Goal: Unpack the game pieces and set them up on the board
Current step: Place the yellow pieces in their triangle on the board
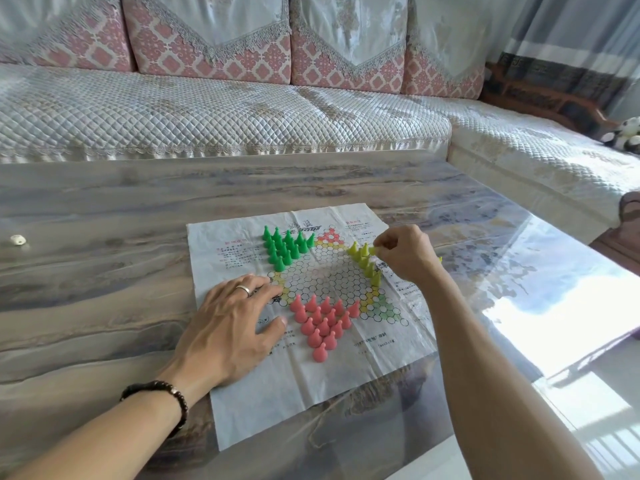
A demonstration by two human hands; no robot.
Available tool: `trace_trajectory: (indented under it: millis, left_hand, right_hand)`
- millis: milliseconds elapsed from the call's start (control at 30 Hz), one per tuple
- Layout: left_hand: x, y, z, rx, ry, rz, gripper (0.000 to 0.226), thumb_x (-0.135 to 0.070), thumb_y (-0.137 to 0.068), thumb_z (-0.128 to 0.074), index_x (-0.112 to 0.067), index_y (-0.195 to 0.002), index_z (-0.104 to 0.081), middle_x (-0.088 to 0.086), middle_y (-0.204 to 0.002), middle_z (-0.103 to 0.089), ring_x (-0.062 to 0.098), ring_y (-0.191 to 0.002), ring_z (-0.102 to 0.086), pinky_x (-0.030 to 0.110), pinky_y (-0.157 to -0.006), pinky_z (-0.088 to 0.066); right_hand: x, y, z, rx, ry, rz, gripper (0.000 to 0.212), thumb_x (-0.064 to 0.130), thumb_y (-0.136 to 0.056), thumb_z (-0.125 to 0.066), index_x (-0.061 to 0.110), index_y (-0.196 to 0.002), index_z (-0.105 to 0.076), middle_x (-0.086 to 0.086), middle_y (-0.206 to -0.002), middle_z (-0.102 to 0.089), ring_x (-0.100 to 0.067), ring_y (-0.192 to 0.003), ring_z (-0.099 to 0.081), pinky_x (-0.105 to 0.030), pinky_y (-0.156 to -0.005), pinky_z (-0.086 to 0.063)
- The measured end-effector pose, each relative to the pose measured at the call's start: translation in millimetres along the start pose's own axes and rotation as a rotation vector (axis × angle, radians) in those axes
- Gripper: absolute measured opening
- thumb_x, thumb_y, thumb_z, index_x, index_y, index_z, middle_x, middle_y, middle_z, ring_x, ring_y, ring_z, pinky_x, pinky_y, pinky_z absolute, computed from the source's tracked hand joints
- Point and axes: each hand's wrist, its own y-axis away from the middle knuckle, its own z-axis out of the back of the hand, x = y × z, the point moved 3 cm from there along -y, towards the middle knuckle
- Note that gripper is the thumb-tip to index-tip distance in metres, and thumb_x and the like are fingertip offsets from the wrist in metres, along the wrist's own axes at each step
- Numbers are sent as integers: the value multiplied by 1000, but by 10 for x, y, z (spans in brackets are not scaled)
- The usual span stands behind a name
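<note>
A creased paper game board (346,382) with a star of circles lies on the table. Several green pegs (284,248) stand in its far-left point, and several pink pegs (323,323) fill the near point. Yellow pegs (364,260) stand in a row along the far-right point. My right hand (405,252) pinches one yellow peg (372,250) at the top of that row. My left hand (230,325) lies flat with spread fingers on the board's left side, a ring on one finger.
The board sits on a glossy marble-patterned table (121,244). A small white object (18,240) lies at the table's far left. A quilted sofa (207,112) runs behind the table and along the right. Bright window glare covers the table's right side.
</note>
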Motion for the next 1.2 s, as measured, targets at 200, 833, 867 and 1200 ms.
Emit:
trace_trajectory:
  millis: [200, 833, 867, 1200]
  left_hand:
    - [1, 4, -3, 7, -3, 0, 57, -56, -90, -34, -32, -142, -39, -11, -146, -38, 9, -134, -32, 34, -114, -19]
    - [-5, 9, 16, 0, -14, 1, 62, -60, -85, -26, -35, -139, -41, -12, -144, -40, 8, -132, -34, 31, -112, -20]
    - [-6, 7, 16, 3, -15, 1, 61, -60, -86, -26, -35, -140, -40, -12, -144, -40, 8, -132, -34, 31, -112, -20]
    - [-1, 3, 7, 17, -19, 1, 63, -62, -85, -24, -35, -140, -39, -11, -144, -39, 7, -131, -35, 33, -113, -20]
  right_hand:
    - [-27, 39, -13, 114, 80, -14, 13, 4, -82, -62, 12, -86, -72, 3, -74, -63, -13, -71, -58, -20, -59, -46]
    - [-102, 26, -92, 161, -43, -94, 8, 10, -80, -72, 16, -84, -71, 1, -73, -67, -12, -65, -59, -18, -53, -44]
    - [-98, 29, -95, 162, -52, -98, 7, 10, -81, -72, 16, -85, -71, 1, -71, -66, -11, -62, -58, -17, -51, -43]
    - [-163, 20, -11, 132, -84, -84, 12, 13, -79, -75, 16, -90, -71, 0, -75, -67, -11, -63, -58, -21, -55, -48]
